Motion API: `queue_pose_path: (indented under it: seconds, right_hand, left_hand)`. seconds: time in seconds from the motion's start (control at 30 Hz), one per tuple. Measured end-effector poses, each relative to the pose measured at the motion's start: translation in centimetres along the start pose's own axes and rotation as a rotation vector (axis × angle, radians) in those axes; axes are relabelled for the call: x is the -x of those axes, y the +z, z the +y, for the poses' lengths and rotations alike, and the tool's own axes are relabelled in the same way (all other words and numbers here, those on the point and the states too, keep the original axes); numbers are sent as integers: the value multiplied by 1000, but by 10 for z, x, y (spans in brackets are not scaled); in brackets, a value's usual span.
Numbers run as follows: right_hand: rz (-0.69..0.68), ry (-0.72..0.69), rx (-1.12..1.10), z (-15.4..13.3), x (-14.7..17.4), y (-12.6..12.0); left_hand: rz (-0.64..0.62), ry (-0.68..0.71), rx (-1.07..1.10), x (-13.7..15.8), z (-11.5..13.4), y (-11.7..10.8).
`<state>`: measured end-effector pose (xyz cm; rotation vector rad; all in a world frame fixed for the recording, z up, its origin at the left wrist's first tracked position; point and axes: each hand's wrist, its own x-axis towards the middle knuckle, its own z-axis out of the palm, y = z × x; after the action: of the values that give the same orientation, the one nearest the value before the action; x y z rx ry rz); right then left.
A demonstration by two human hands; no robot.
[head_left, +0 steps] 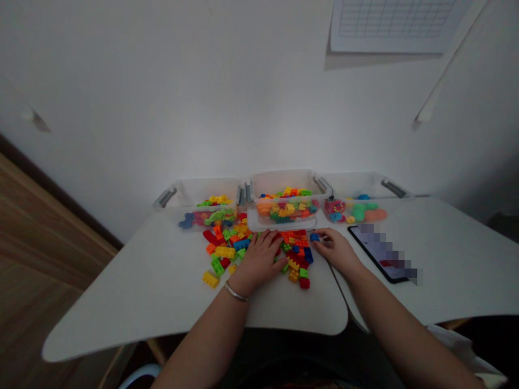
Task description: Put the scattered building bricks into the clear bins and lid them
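Blue brick [315, 237] pinched in the right hand [334, 249]

It is held by thumb and fingertips at the right edge of the brick pile [225, 252] on the desk [141, 286]. The pile's middle is covered by the left hand [263, 257], its fingers spread. Clear boxes [284, 179] are lined up along the far side.

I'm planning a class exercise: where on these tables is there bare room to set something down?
Bare on the left table: the stretch left of the brick pile, and the near strip between the forearms. On the right table: the area right of the phone. Crowded: the middle, in front of the clear bins and around the left hand.
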<state>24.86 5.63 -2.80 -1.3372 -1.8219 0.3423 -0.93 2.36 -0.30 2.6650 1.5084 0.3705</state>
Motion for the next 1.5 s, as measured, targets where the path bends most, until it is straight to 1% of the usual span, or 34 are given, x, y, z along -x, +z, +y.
queue_pose_path:
  seconds: [0.07,0.2,0.27,0.3,0.47,0.57,0.67,0.73,0.87,1.03,1.17,1.23,1.3,1.4,1.5]
  right_hand:
    - [140,-55,8,-8,-2,-3]
    - [435,-256,97,-36,-14,-14]
    - [513,-296,105,-48,-26,-16]
    - [526,-288,84,-52,-33,-16]
    - [499,-125,-141,-65,-80,-12]
    - [465,-109,-192,-72,-108,-12]
    - [436,-88,-180,-76,-127,-12]
    - [386,-54,-130,-75,-133,-10]
    - [309,1,-39,-70,-135,-5]
    - [237,61,87,-72,-132,-4]
    - [192,55,106,-72,-131,-4]
    - [169,13,80,-71,-130,-5]
    - [168,-33,-8,-70,-129,-9]
    - [226,-74,-197,-71,-124,-18]
    - [268,-87,-287,-71,-110,-28]
  left_hand:
    - [-12,-2,1,0,0,-1]
    - [-18,-9,6,1,1,-4]
    - [-19,-13,8,2,2,-6]
    - [-21,-15,10,2,2,-7]
    - [-30,-21,17,3,2,-8]
    - [-35,-26,18,2,1,-6]
    - [-25,-19,15,1,-1,-4]
    - [-23,-14,12,0,-2,-2]
    - [-30,-22,9,0,-1,-2]
    - [-30,-20,4,0,0,-2]
    - [-27,-19,5,0,-1,-2]
    - [-27,-17,3,0,-1,-2]
    - [-27,-17,1,0,-2,-2]
    - [-23,-14,1,0,-3,-1]
    - [-22,-11,-1,0,-3,-2]
